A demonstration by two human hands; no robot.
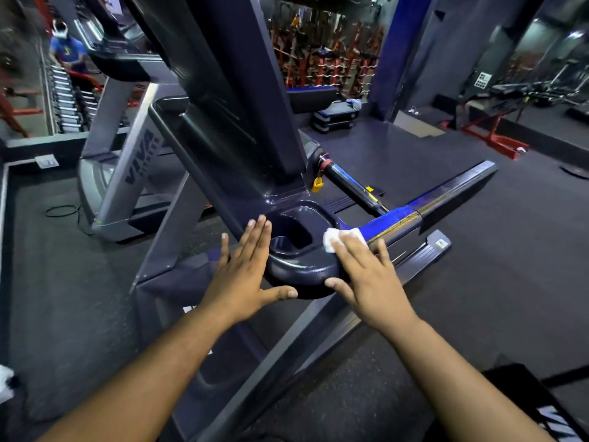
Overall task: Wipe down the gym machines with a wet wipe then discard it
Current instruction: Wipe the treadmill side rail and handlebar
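Head view: right hand (366, 275) presses a white wet wipe (334, 239) flat on the treadmill console (296, 269), fingers straight. Left hand (245, 272) rests beside the cup holder (293, 234), fingers straight, together.

A person in a blue shirt (67, 52) stood far left near a dumbbell rack (65, 97), with stacked step platforms (334, 118) beyond.

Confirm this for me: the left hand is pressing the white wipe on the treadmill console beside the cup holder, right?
Not quite: the head view shows the right hand pressing the white wipe beside the cup holder. The left hand rests flat on the treadmill console, holding nothing.
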